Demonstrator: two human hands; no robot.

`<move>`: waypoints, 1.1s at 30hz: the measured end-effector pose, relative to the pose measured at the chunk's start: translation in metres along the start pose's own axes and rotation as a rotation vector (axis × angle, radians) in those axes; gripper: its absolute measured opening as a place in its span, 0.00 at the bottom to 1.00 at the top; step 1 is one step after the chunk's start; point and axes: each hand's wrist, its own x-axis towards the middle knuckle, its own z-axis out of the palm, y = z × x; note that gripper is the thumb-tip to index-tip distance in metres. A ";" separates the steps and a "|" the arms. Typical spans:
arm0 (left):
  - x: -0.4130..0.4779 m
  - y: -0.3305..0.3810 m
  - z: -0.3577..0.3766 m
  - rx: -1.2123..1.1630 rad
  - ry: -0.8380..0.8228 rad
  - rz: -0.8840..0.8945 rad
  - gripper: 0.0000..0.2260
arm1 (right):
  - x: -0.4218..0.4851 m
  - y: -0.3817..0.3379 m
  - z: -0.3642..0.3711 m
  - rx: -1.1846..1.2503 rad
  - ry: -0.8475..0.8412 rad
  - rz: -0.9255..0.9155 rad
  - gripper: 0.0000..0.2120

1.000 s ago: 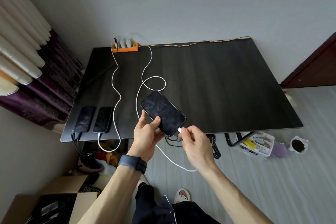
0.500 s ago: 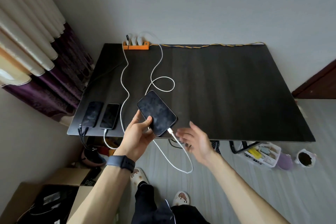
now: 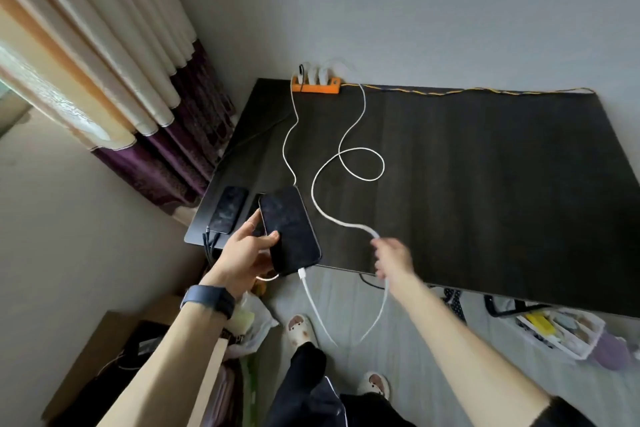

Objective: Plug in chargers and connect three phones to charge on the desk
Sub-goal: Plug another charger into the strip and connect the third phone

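Note:
My left hand (image 3: 242, 253) grips a dark phone (image 3: 289, 229) over the front left corner of the black desk (image 3: 485, 184). A white connector (image 3: 302, 273) sits in its bottom port. From it the white cable (image 3: 360, 163) droops towards the floor, rises into my blurred right hand (image 3: 393, 258), which holds it at the desk's front edge, then loops back to the orange power strip (image 3: 315, 85). One phone (image 3: 228, 210) lies at the left front with a black lead (image 3: 209, 243). Another phone (image 3: 255, 206) beside it is mostly hidden behind the held one.
A second white cable (image 3: 289, 135) runs from the strip to the left front. Curtains (image 3: 138, 80) hang at the left. On the floor are a cardboard box (image 3: 104, 350), a plastic bag (image 3: 252, 322) and a white tray of small items (image 3: 561, 333). My slippered feet (image 3: 299, 329) stand below.
My right hand let go of the connector, now seated in the phone, and took hold of the cable farther along. My left hand carried the phone left, over the two phones on the desk.

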 end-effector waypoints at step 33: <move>0.186 -0.028 -0.002 0.829 -0.009 -0.009 0.23 | 0.077 0.010 0.113 -0.483 -0.129 -0.047 0.10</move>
